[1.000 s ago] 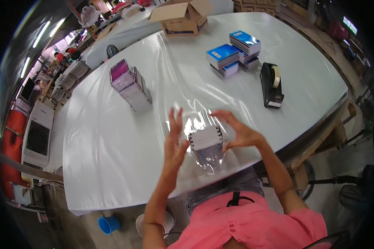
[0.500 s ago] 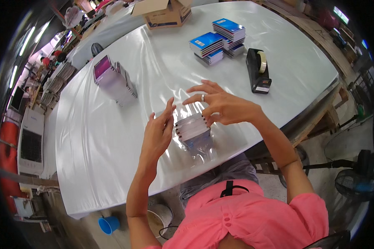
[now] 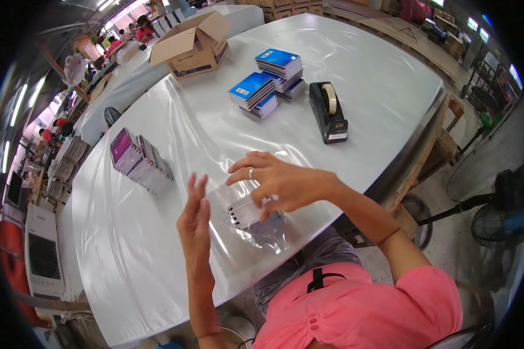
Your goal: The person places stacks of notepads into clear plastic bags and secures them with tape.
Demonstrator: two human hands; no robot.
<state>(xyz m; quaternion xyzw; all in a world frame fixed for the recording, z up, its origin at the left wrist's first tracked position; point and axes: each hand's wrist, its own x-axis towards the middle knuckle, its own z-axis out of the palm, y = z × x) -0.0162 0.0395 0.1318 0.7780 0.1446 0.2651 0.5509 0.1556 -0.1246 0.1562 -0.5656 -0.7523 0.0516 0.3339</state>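
Observation:
A small stack of spiral-bound notebooks (image 3: 244, 214) lies in front of me on the covered table, with clear plastic film (image 3: 269, 235) around it and spread towards the near edge. My right hand (image 3: 285, 185) arches over the stack's right side, its fingers apart and curved; the thumb overlaps the notebooks, and I cannot tell if it touches them. Left of the stack, my left hand (image 3: 194, 224) is raised with fingers stretched upward, slightly blurred and holding nothing. Part of the stack is hidden by my right hand.
Stacked blue notebooks (image 3: 251, 88) stand farther back, beside a black tape dispenser (image 3: 333, 119). A pile of purple-covered notebooks (image 3: 135, 161) is at the left. An open cardboard box (image 3: 197, 52) sits at the far side. A fan (image 3: 499, 224) stands off the right edge.
The view has shifted, so the table things appear lower and to the left. My left hand has moved away from the stack's left side; my right hand now covers more of the stack.

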